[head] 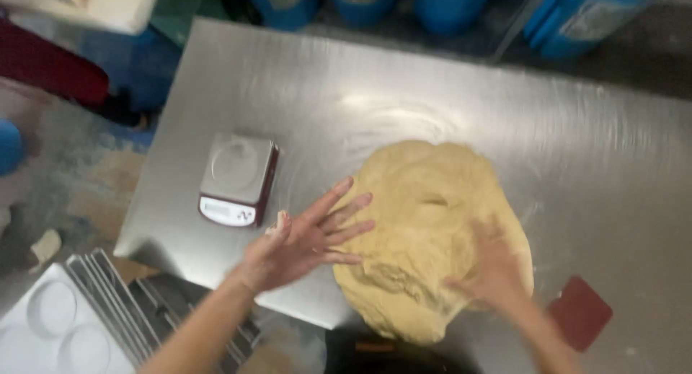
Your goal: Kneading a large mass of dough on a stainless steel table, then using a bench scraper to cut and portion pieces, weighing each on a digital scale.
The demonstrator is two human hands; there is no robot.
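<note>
Nearest, the left hand (306, 240) lies spread, fingers on the dough's near-left edge; the right hand (494, 269) — blurred — presses open-palmed on its right side. The dough (425, 201) sits mid-worktop, its long axis running from the near edge away. Beyond: a steel worktop (577, 150), a scale (238, 178) at left, a dark red scraper (580, 313) at right — then blue drums (447, 2) on the floor.

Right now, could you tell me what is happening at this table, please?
A person is working a large mound of tan dough on a steel table with bare hands. The left hand lies open, fingers spread against the dough's left edge; the right hand presses on its near right side. A small scale sits to the left, and a dark red scraper lies at the right.
</note>
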